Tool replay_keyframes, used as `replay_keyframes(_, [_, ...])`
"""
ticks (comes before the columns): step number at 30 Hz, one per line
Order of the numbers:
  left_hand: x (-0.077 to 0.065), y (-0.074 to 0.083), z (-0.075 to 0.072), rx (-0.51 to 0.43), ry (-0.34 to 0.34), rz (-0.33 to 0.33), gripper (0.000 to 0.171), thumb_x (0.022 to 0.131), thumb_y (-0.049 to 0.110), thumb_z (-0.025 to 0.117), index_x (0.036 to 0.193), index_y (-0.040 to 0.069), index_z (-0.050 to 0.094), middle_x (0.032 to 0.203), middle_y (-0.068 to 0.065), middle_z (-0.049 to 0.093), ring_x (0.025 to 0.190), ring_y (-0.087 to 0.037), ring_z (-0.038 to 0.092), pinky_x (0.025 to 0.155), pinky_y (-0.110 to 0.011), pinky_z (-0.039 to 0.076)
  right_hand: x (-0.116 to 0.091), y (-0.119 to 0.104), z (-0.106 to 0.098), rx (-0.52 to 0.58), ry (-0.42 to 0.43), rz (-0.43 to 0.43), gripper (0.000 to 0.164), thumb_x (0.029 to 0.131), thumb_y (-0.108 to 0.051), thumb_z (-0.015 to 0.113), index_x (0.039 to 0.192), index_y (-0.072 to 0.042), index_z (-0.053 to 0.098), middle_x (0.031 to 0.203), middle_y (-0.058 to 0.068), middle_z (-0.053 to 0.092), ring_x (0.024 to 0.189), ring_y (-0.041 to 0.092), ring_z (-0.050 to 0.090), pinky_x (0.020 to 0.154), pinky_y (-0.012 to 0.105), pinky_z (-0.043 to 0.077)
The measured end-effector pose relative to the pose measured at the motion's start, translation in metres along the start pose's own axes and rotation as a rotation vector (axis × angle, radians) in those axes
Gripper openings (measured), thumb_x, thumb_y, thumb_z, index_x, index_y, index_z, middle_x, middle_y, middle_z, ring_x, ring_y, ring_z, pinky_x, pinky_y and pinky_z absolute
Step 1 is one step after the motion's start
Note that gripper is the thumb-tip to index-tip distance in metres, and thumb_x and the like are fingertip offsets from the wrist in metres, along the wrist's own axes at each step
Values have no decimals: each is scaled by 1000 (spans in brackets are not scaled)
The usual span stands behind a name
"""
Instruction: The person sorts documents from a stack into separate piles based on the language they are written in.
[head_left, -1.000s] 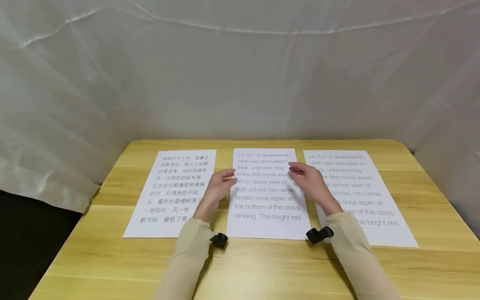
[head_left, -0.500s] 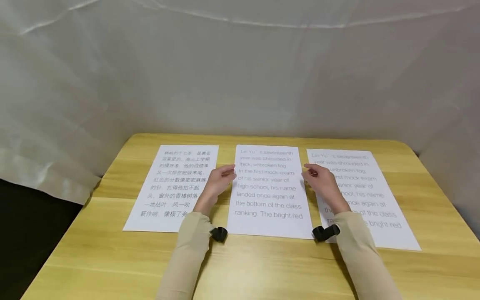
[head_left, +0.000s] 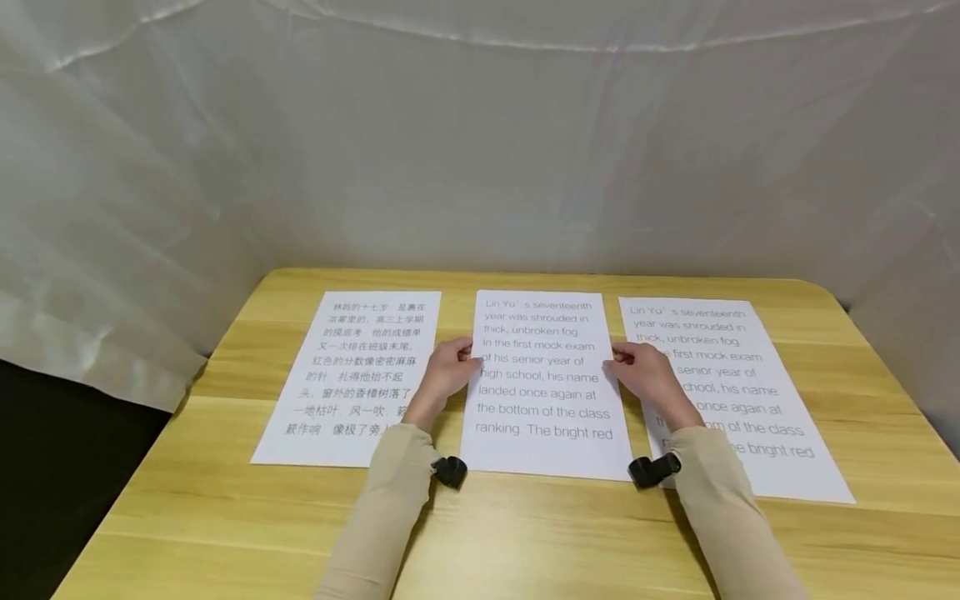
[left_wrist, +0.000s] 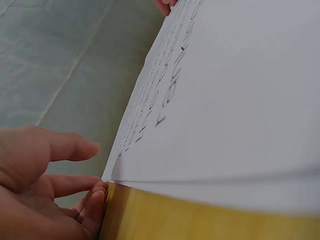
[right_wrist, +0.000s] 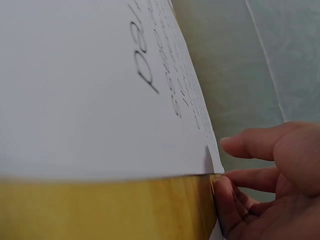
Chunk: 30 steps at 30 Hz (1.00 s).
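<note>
The middle sheet of paper (head_left: 543, 450), printed with large English text, lies on the wooden table between my hands. My left hand (head_left: 446, 372) is at its left edge. In the left wrist view the fingertips (left_wrist: 99, 184) touch that edge, while the thumb (left_wrist: 75, 146) stands apart from them. At the right edge is my right hand (head_left: 651, 373), partly over the neighbouring sheet. The right wrist view has its fingertips (right_wrist: 227, 176) against the paper, with the thumb (right_wrist: 250, 142) also raised clear of the index finger. Near both hands the paper bends slightly.
Another sheet of English text (head_left: 783, 479) lies to the right, partly covered by my right hand and sleeve. On the left is a sheet of Chinese text (head_left: 315, 450). The wooden table (head_left: 525, 533) has a grey-white curtain (head_left: 480, 167) behind it.
My right hand has moved from above the middle sheet out to its right edge. Both hands then lowered slightly toward the person, fingertips coming to the sheet's edges. The view has shifted slightly.
</note>
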<state>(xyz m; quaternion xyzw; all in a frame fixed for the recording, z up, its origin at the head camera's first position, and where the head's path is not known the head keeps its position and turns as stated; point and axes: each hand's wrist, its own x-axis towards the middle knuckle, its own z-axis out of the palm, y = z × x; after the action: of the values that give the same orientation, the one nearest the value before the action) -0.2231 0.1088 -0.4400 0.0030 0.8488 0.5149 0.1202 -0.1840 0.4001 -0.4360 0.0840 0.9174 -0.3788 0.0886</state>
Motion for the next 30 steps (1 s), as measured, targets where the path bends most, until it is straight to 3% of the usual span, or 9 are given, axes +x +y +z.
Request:
replay_keyframes(4, [0, 1, 1, 53, -19, 19, 27, 89, 5, 62, 113, -6, 66, 73, -5, 45, 68, -16, 41, 57, -23, 33, -1, -2, 2, -2, -10, -2, 49, 94, -19, 56, 133, 11, 50, 108, 18, 59, 90, 27, 50, 74, 35, 41])
replay_keyframes(11, [0, 2, -2, 99, -39, 36, 13, 90, 8, 61, 98, 1, 68, 78, -9, 52, 71, -19, 47, 57, -24, 35, -1, -5, 4, 13, -11, -15, 40, 94, -18, 56, 126, 6, 59, 107, 19, 62, 86, 27, 51, 71, 34, 42])
replay_keyframes(14, [0, 2, -2, 84, -54, 46, 10, 91, 7, 61, 97, 1, 67, 78, -8, 54, 71, -18, 48, 58, -24, 37, -2, -5, 3, 20, -19, -11, 43, 94, -19, 56, 129, 7, 56, 114, 22, 61, 93, 29, 53, 77, 37, 45])
replay_keyframes(18, [-2, 2, -2, 44, -76, 31, 28, 92, 7, 61, 118, 0, 65, 91, -11, 59, 79, -20, 51, 65, -26, 41, -4, -6, 2, 31, -26, -15, 47, 95, -20, 55, 134, 7, 51, 125, 25, 57, 107, 33, 53, 91, 46, 44])
replay_keyframes(22, [-2, 1, -1, 30, -103, -7, 53, 94, 11, 60, 144, 2, 44, 120, -14, 55, 99, -22, 51, 80, -31, 44, -6, -6, 1, 50, -13, -36, 47, 96, -18, 56, 137, 5, 50, 129, 24, 55, 118, 36, 50, 98, 50, 41])
replay_keyframes(25, [-2, 1, -1, 9, -102, -23, 58, 94, 12, 60, 147, 4, 38, 133, -15, 49, 111, -25, 49, 91, -35, 44, -7, -7, 0, 67, 11, -53, 49, 95, -16, 57, 139, 5, 47, 130, 26, 53, 120, 39, 48, 100, 50, 40])
replay_keyframes(30, [-2, 0, -2, -31, -45, -20, 53, 93, 9, 59, 143, 6, 46, 131, -15, 53, 114, -27, 51, 95, -37, 44, -6, -9, -2, 91, 46, -94, 50, 94, -13, 60, 140, 4, 47, 123, 24, 56, 111, 36, 53, 91, 44, 47])
